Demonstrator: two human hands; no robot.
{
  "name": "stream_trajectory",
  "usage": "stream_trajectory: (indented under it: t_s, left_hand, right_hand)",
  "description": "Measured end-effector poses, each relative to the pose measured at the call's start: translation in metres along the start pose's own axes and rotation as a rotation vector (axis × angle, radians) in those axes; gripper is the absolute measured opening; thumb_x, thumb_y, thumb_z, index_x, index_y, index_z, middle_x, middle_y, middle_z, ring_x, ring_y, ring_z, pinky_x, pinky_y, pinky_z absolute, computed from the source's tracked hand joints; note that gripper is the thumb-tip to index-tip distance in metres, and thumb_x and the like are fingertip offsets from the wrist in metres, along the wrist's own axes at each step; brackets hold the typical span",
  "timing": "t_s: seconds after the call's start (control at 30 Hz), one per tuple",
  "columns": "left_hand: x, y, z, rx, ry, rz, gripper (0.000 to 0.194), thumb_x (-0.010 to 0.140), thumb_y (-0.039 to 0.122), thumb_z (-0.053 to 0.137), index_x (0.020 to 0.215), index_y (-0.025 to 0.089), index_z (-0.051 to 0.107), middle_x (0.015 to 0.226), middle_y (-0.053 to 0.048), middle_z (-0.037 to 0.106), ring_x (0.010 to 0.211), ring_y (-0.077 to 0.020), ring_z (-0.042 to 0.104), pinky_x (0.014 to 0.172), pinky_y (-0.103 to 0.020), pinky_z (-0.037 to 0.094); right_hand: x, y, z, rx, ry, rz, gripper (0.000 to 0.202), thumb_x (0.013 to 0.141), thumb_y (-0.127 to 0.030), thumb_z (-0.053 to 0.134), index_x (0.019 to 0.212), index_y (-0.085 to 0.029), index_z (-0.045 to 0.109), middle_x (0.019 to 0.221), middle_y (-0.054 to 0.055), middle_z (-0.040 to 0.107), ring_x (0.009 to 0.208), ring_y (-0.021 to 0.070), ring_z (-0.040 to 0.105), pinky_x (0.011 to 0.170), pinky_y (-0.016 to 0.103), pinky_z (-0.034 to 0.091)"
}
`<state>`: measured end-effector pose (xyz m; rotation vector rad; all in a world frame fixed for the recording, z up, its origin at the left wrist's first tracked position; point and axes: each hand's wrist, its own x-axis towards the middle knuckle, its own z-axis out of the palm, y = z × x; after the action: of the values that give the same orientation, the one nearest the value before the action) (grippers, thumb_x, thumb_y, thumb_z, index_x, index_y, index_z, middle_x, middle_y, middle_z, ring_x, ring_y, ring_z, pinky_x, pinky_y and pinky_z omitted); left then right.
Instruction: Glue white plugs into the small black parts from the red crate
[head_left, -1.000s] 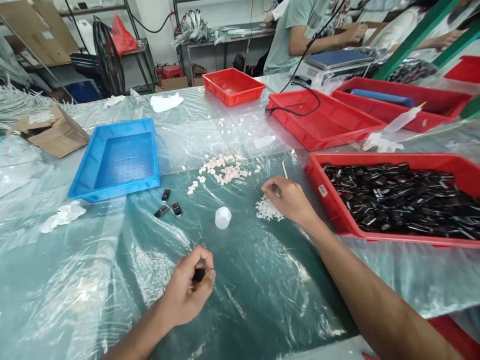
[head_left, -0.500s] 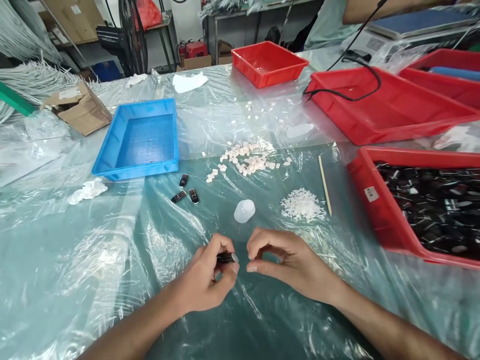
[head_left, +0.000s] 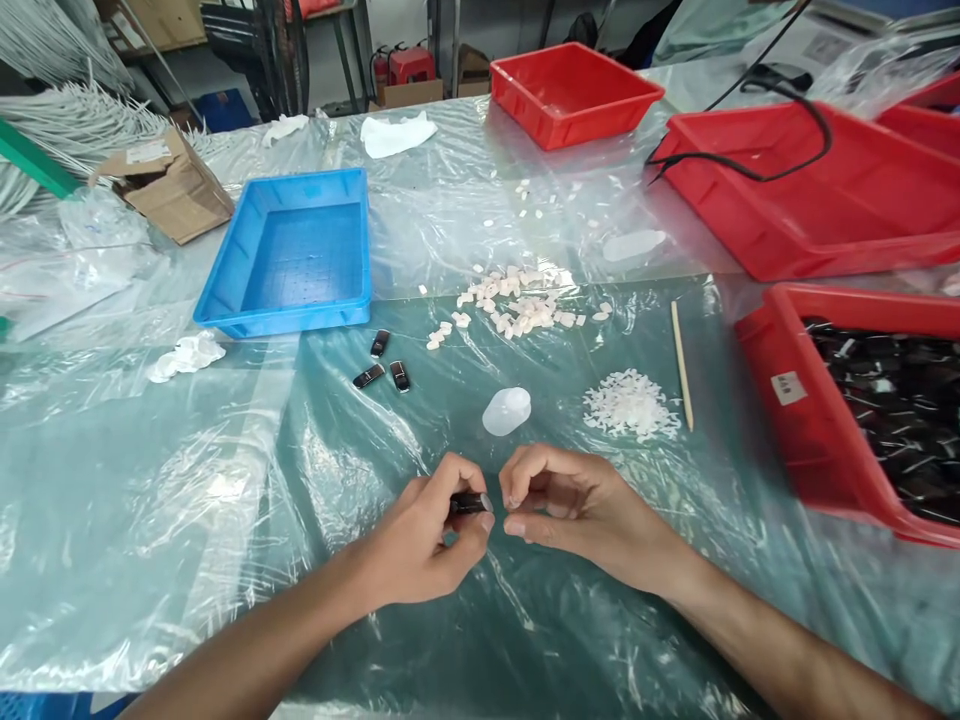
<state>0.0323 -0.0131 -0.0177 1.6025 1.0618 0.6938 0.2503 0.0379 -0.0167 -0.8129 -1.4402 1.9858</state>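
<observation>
Tabletop (head_left: 97,480) covered in wrinkled clear plastic sheeting (head_left: 142,600), light reflected in glossy patches, black fan (head_left: 289,60) and red stool (head_left: 412,66) placed beyond, pale wall (head_left: 405,22) partly seen.

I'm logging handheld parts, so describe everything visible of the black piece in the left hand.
The black piece is small, glossy and plastic-looking, with a pale, rounded end facing the right hand, which is apart from it. It lies roughly level, pinched in the left hand above the green surface; that hand hides the rest.

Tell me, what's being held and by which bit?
The left hand pinches a small black piece near its pale end. Right hand: I can't tell.
</observation>
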Motion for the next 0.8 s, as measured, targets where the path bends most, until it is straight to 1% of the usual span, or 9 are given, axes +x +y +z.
stream_trajectory:
  t_s: [0.1,0.23,0.4,0.47,0.63,0.8]
  left_hand:
    - [0.0006,-0.0004,0.0,-0.008,-0.006,0.007,0.019,0.099,0.018,0.053,0.105,0.026,0.037,0.075,0.009,0.038,0.055,-0.0074,0.033,0.05,-0.021,0.025]
    - [0.0013,-0.0017,0.0004,-0.017,-0.009,0.026,0.017,0.1,0.02,0.052,0.105,0.026,0.037,0.074,0.01,0.037,0.053,-0.0069,0.032,0.048,-0.021,0.024]
    - [0.0013,-0.0035,0.0008,-0.039,-0.02,0.042,0.015,0.102,0.022,0.051,0.104,0.026,0.037,0.073,0.01,0.035,0.053,-0.0072,0.03,0.048,-0.021,0.024]
    - [0.0008,-0.004,0.0003,-0.044,-0.027,0.031,0.015,0.102,0.022,0.051,0.105,0.026,0.037,0.074,0.01,0.037,0.054,-0.0075,0.032,0.049,-0.022,0.025]
    - [-0.0001,-0.0036,-0.0013,-0.049,-0.051,0.004,0.016,0.102,0.023,0.053,0.106,0.027,0.039,0.076,0.009,0.041,0.055,-0.0083,0.035,0.051,-0.023,0.027]
    - [-0.0002,-0.0004,-0.0018,-0.058,-0.09,-0.002,0.015,0.102,0.023,0.053,0.103,0.027,0.038,0.075,0.01,0.039,0.053,-0.0077,0.032,0.05,-0.023,0.027]
  right_hand:
    - [-0.0004,-0.0016,0.0003,0.022,-0.013,-0.018,0.013,0.091,-0.032,0.08,0.09,-0.026,0.068,0.088,0.001,0.061,0.072,0.0137,0.058,0.065,0.029,0.052]
    - [-0.0017,-0.0028,-0.0008,-0.025,-0.049,-0.054,0.008,0.098,-0.033,0.071,0.096,-0.025,0.069,0.089,0.001,0.062,0.071,0.0128,0.06,0.068,0.029,0.054]
    - [-0.0027,-0.0046,-0.0041,-0.216,-0.038,-0.045,0.014,0.103,-0.038,0.065,0.097,-0.026,0.069,0.088,0.002,0.062,0.08,0.0156,0.059,0.074,0.03,0.051]
    - [-0.0023,-0.0053,-0.0047,-0.254,-0.045,-0.038,0.016,0.103,-0.039,0.064,0.096,-0.026,0.069,0.089,0.002,0.062,0.084,0.0161,0.058,0.077,0.029,0.05]
    - [-0.0007,-0.0048,-0.0025,-0.204,-0.097,0.005,0.018,0.103,-0.04,0.064,0.095,-0.025,0.068,0.092,0.001,0.062,0.086,0.0153,0.058,0.08,0.029,0.048]
    - [0.0004,-0.003,-0.0008,-0.151,-0.116,0.041,0.02,0.102,-0.041,0.066,0.094,-0.023,0.067,0.093,0.001,0.06,0.085,0.0143,0.056,0.079,0.029,0.046]
